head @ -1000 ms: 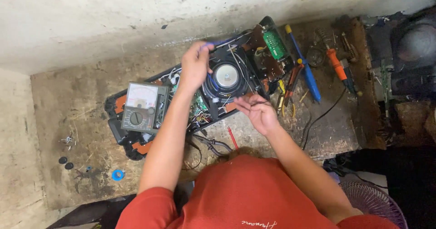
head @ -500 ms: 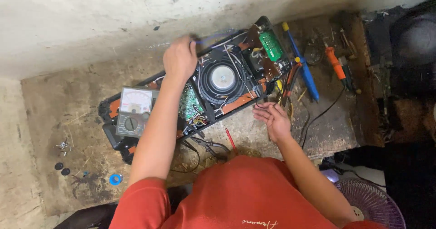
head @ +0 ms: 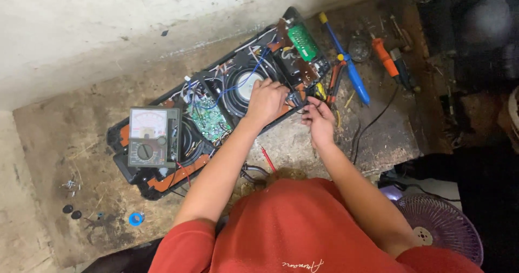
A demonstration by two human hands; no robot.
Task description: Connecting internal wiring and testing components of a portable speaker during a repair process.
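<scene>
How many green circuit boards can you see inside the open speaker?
2: one green board sits left of the round speaker cone, and a brighter green board lies at the far end. Hands and wires may hide others.

Left hand point(head: 266, 101) covers part of speaker cone point(head: 246, 86); fan point(head: 440, 235) cut by bottom edge.

The left hand point(head: 266, 101) has come off the far rim of the opened speaker case point(head: 216, 105) onto its round speaker; the right hand point(head: 319, 119) has risen to meet it
</scene>
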